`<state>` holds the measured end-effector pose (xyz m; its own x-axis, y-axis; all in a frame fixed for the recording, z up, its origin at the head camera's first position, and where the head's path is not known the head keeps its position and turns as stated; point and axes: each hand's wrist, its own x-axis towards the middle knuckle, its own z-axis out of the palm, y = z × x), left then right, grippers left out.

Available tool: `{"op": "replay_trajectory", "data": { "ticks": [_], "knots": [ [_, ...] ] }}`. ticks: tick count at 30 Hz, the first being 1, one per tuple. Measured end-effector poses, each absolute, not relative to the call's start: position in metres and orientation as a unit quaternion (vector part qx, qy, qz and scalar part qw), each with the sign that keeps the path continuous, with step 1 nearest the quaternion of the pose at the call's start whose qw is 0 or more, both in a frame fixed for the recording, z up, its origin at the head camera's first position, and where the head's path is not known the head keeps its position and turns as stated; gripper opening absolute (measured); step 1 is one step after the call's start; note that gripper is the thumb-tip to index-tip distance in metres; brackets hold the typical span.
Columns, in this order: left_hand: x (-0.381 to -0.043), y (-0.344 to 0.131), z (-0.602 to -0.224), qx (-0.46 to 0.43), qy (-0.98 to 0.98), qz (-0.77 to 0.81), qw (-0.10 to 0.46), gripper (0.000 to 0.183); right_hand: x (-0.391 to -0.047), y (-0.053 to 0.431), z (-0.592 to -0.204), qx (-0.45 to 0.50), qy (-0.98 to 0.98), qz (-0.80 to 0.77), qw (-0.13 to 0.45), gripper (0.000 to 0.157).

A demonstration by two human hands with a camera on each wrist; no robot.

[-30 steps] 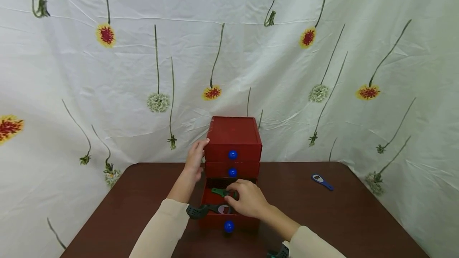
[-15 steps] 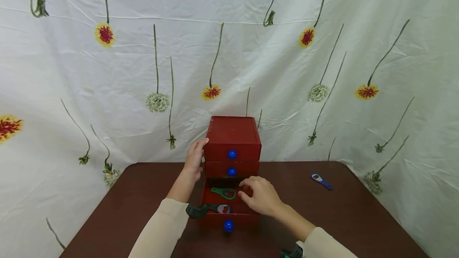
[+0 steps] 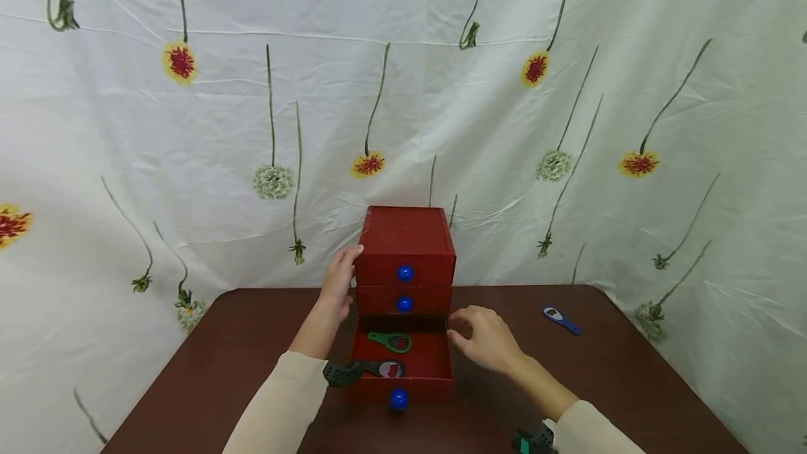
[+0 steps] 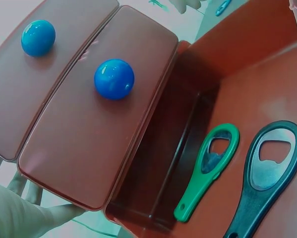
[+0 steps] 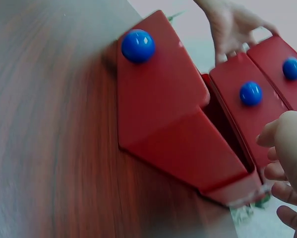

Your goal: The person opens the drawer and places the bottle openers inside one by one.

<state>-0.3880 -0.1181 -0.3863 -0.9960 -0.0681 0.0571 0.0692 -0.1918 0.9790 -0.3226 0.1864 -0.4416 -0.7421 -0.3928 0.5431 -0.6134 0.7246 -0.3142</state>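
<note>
A red cabinet [image 3: 406, 230] with blue knobs stands on the table, its bottom drawer [image 3: 430, 389] pulled out. Inside that drawer lie a green bottle opener [image 4: 194, 191] and, nearer the front, a black bottle opener [image 4: 255, 203]. My left hand [image 3: 337, 287] rests along the cabinet's left side, fingers extended. Just right of the drawer's right wall is my right hand [image 3: 487, 339], its fingers loosely bent and holding nothing. The right wrist view shows these fingers [image 5: 282, 196] beside the cabinet front.
A blue bottle opener [image 3: 561, 319] lies on the dark wooden table [image 3: 567, 384] to the right. Behind the table hangs a white cloth [image 3: 492, 104] printed with flowers. The cabinet's upper two drawers, with blue knobs [image 3: 405, 273], are closed.
My right hand has come away from the green bottle opener, moving right out of the drawer. That opener now lies uncovered. My left hand has stayed against the cabinet.
</note>
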Motion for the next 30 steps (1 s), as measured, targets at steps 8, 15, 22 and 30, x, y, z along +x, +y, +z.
{"op": "replay_trajectory", "data": {
  "ticks": [8, 15, 22, 30],
  "knots": [
    [-0.387, -0.119, -0.386, 0.004, -0.630, -0.775, 0.047, 0.041, -0.334, 0.222, -0.444, 0.231, -0.911, 0.265, 0.216, 0.018],
    [-0.387, -0.118, -0.386, 0.001, -0.632, -0.774, 0.046, 0.044, -0.343, 0.259, -0.443, 0.175, -0.926, 0.266, 0.202, 0.023],
    [-0.387, -0.120, -0.389, 0.004, -0.631, -0.775, 0.044, 0.046, -0.349, 0.292, -0.448, 0.131, -0.940, 0.257, 0.181, 0.031],
    [-0.389, -0.119, -0.388, 0.004, -0.629, -0.776, 0.042, 0.045, -0.356, 0.328, -0.454, 0.091, -0.943, 0.266, 0.178, 0.049]
  ]
}}
